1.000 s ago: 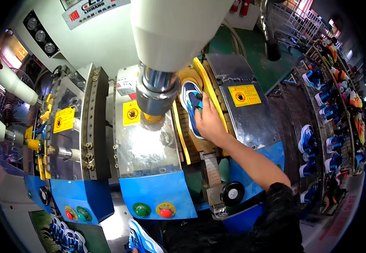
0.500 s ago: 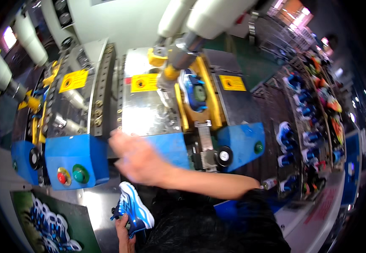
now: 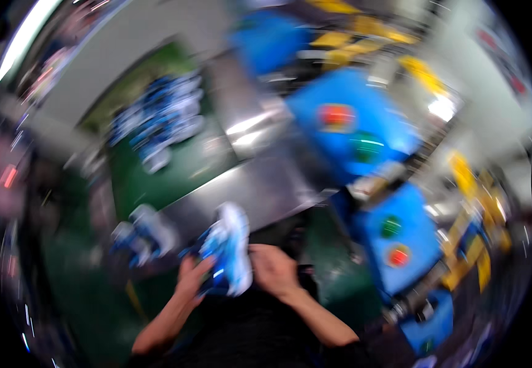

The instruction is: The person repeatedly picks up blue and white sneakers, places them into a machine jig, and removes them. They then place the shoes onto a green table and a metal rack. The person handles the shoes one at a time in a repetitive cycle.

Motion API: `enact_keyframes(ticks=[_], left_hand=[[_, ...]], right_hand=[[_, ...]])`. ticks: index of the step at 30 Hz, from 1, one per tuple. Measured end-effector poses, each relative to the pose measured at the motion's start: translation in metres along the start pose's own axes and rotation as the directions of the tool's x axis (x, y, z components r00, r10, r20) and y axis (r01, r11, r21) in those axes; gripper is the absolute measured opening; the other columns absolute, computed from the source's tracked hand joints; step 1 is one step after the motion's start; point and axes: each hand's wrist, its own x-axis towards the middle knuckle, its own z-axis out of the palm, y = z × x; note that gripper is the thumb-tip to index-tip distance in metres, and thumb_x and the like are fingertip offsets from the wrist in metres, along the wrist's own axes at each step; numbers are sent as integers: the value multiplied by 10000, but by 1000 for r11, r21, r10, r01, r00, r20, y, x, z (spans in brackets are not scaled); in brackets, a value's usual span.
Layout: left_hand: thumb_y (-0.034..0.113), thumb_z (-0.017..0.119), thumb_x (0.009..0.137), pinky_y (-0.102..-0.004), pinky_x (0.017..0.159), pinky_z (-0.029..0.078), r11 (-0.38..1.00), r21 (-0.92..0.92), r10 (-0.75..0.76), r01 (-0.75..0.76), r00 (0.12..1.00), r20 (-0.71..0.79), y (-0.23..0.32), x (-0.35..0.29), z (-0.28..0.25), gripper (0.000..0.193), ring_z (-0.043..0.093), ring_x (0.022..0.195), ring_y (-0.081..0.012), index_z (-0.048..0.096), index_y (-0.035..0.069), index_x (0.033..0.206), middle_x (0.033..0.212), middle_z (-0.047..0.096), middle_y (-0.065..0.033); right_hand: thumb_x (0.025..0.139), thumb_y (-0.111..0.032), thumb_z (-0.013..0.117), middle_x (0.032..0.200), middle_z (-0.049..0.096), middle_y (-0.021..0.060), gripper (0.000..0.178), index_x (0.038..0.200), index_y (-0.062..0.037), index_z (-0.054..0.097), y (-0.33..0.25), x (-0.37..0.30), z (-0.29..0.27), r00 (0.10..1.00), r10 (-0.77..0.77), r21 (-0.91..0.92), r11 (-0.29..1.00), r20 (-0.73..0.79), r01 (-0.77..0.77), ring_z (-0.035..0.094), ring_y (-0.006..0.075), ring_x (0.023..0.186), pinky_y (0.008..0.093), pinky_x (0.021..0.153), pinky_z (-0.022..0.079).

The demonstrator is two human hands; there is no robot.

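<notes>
Head view: a blue-and-white sneaker [image 3: 232,248] is held low in front of the person's body, near the edge of a bare steel worktop [image 3: 260,181], its toe pointing away and its pale sole edge facing right. The left hand [image 3: 193,279] grips it from the left, fingers and thumb around the darker collar and heel end. On the sole side the right hand [image 3: 273,270] has its fingers curled; blur hides whether they touch the sole or are just beside it, so I cannot tell what they grip.

For good handling, I would judge, the left hold should stay firm at the heel without crushing the soft upper, while the right supports the stiffer sole. Clearance matters around the pair of shoes [image 3: 149,232] to the left and the sneaker cluster [image 3: 165,110] on the green board [image 3: 201,168]. Blue machine housings [image 3: 395,214] with red and green buttons stand rightward; an elbow should avoid them.
</notes>
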Motion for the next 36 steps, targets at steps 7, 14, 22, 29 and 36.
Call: enact_keyframes(ticks=[7,14,22,29,36], left_hand=[[224,781,769,-394,1053,369,741,611,380,-278,924,-40,-98,136,-106,948,484,1216,-330,180,18,1473,1324,466,-212],[279,778,786,-411,1148,229,788,606,495,-111,701,-514,-65,38,-181,958,292,1387,-387,200,-112,1442,1460,301,-300],[144,788,784,-342,839,492,965,263,97,20,900,-425,-58,127,-307,505,593,871,-177,559,-7,1208,1060,627,-50],[87,744,764,-346,1001,413,885,449,-53,-126,929,365,104,129,-236,652,551,1121,-219,472,-16,1347,1249,565,-100],[278,802,709,-373,1083,322,815,246,-239,-525,82,967,115,-11,-75,936,445,1264,-233,332,-14,1463,1399,459,-122]], right_hand=[[891,-65,603,1001,679,97,219,1100,-8,636,-21,-4,6,830,457,-200,889,321,-412,659,175,892,305,789,524],[760,-118,717,1492,283,260,924,1481,51,164,15,-28,98,702,674,-203,739,229,-643,269,381,1403,464,1143,225],[740,-154,751,1131,599,163,772,1375,41,358,14,43,205,635,764,-58,643,115,-764,598,257,1013,352,919,473],[745,-135,772,1124,566,64,709,1340,24,419,-129,20,155,797,597,412,751,-91,-516,497,133,1056,297,948,420],[811,-121,724,1357,443,121,762,1433,25,308,-294,-214,186,483,159,153,987,-861,-53,391,200,1266,327,1102,289]])
